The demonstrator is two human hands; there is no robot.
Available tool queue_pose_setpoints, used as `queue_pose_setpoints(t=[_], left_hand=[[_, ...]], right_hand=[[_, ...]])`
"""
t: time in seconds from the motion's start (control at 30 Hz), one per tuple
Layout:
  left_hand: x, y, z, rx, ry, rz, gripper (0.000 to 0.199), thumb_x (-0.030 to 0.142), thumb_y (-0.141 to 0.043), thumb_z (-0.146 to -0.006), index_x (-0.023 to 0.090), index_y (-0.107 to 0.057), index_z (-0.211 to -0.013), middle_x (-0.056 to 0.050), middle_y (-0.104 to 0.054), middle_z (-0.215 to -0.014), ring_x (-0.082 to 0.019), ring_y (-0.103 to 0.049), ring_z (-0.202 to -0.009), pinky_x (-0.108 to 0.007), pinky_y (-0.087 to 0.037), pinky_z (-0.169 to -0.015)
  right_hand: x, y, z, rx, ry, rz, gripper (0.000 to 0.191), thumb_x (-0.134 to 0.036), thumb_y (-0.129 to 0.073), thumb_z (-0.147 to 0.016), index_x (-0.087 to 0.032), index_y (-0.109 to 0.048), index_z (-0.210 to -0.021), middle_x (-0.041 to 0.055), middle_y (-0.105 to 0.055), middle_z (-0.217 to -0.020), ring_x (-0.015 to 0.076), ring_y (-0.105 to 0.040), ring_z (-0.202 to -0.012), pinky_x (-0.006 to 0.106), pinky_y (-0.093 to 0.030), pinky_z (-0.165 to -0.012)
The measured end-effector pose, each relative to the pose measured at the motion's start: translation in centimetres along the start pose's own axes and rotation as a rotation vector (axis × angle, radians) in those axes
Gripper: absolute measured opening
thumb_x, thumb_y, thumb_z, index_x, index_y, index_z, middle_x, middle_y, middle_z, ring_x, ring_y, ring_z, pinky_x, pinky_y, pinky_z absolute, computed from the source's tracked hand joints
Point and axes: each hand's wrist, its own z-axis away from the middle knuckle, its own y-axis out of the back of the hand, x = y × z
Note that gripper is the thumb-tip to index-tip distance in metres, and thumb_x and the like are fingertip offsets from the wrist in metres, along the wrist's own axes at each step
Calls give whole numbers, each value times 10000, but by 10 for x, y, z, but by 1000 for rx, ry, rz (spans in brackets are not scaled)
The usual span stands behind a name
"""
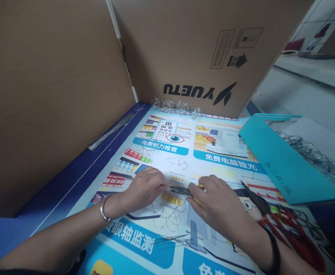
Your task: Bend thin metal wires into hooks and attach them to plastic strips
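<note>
My left hand point(147, 188), a silver bangle at its wrist, is closed in a pinch at the tip of the pliers, on what looks like a thin wire mostly hidden by the fingers. My right hand point(215, 196) grips yellow-handled pliers point(180, 190), their dark jaws pointing left to my left fingertips. Just below the jaws is a thin wire bent into loops point(169, 217); whether it hangs or lies flat I cannot tell. Farther off lies another bent wire point(179, 163). Several straight dark wires point(171, 240) lie nearer to me.
A printed poster point(161, 263) covers the table. Cardboard panels point(167, 49) stand at the back and left. Tangled wire pieces point(176, 104) lie along the back panel, straight wires point(110, 133) at left. At right are a teal box point(285, 168) holding wire pieces and red-handled scissors point(266, 219).
</note>
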Motion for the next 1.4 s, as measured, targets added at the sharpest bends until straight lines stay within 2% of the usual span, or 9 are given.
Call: queue_pose_setpoints(t=[0.3, 0.63, 0.77, 0.97, 1.4], left_hand=[[-2, 0, -1, 32, -75, 43, 81, 149, -520, -879, 170, -561, -813, -11, -658, -711, -126, -595, -666, -274, -434, -654], [0, 2, -2, 7, -152, 57, 96, 83, -509, -846, 168, -540, -817, -13, -662, -725, -129, -608, -671, -266, -433, -638], [-3, 1, -2, -1, -140, 83, 87, 113, -506, -865, 174, -546, -818, -12, -664, -728, -127, -611, -685, -266, -445, -658], [-4, 3, -3, 46, -39, 186, 62, 195, -537, -883, 157, -565, -844, -40, -657, -736, -138, -608, -701, -278, -480, -672], [1, 6, -7, 135, -86, 259, 18, 174, -554, -869, 166, -568, -861, -45, -654, -778, -146, -616, -766, -297, -521, -706]], right_hand=[[-1, 1, 2, -29, -39, -78, 155, -345, -506, -855, -222, -590, -809, 58, -535, -783, 212, -452, -758, 312, -272, -647], [-1, 0, 6, -95, -45, -117, 178, -364, -475, -866, -229, -577, -809, 43, -545, -775, 189, -462, -725, 298, -242, -613], [0, 0, 6, -113, -47, -134, 187, -362, -467, -874, -228, -577, -803, 36, -543, -758, 185, -468, -701, 299, -247, -601], [8, 3, 8, -62, -61, -162, 200, -369, -485, -871, -203, -596, -885, 60, -551, -824, 220, -482, -802, 321, -317, -687], [-2, 13, 9, 66, -53, -76, 151, -337, -530, -840, -203, -598, -856, 64, -559, -799, 226, -472, -765, 325, -303, -663]])
